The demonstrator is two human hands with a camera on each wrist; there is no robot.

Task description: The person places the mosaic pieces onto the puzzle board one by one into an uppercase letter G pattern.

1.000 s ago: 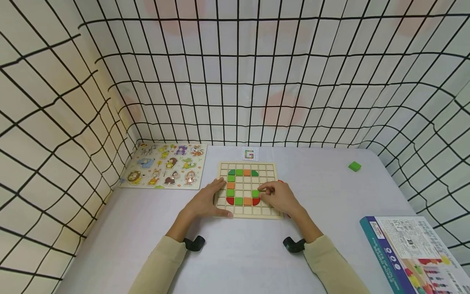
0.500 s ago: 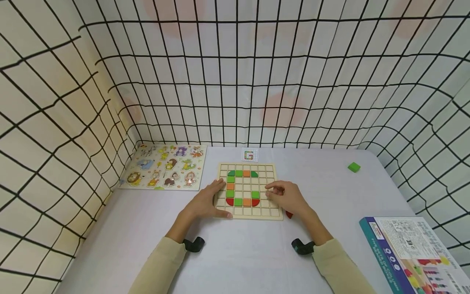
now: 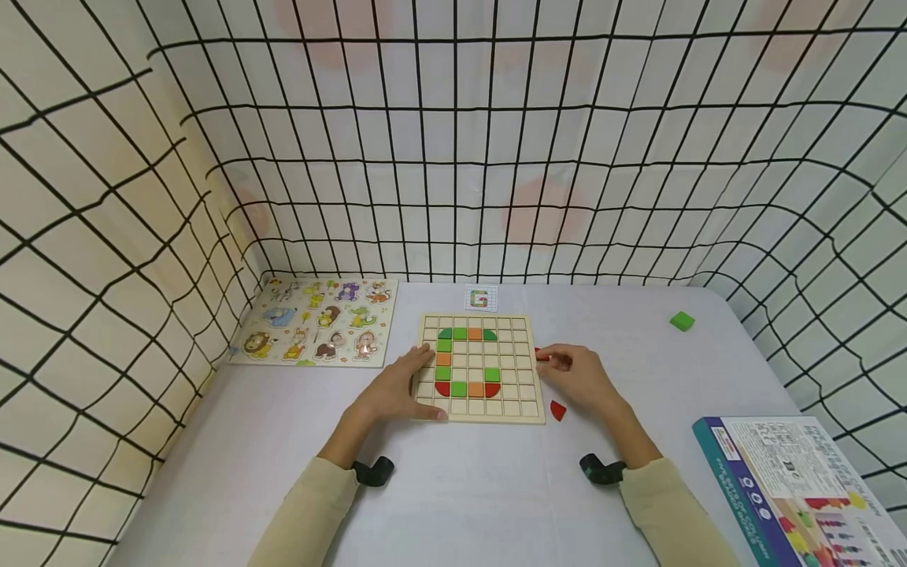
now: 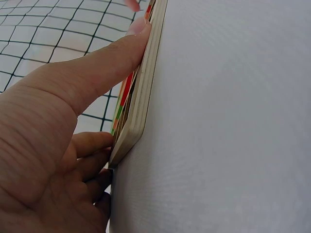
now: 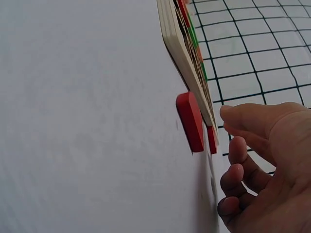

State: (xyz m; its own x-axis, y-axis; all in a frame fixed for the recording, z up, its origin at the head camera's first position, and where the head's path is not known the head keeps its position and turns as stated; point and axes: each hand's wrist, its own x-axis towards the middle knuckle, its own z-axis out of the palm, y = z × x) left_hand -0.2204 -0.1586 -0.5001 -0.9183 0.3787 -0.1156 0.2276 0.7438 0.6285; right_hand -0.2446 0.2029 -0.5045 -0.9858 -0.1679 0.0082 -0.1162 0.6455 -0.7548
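Note:
A wooden grid board [image 3: 512, 405] lies mid-table, with green, orange and red tiles in its cells forming a broken ring. My left hand [image 3: 393, 387] touches the board's near left corner, thumb along the front edge and fingers at the left side; the left wrist view shows the thumb [image 4: 107, 60] on the rim. My right hand [image 3: 577, 378] is just off the right edge, fingertips right at a red piece [image 3: 541, 354]. In the right wrist view its fingers are loosely bent near that piece. Another red quarter-round piece [image 3: 557, 410] lies by the near right corner.
A small pattern card [image 3: 481, 298] lies behind the board. An animal puzzle board [image 3: 333, 335] is at the left. One green block [image 3: 683, 320] sits far right, and a printed box [image 3: 794, 480] lies at the front right. Black wire mesh [image 3: 460, 163] stands behind the table.
My right hand has drawn back rightward from the green tile on the grid to the red piece beside the board, uncovering the red quarter-round piece. My left hand has stayed in place.

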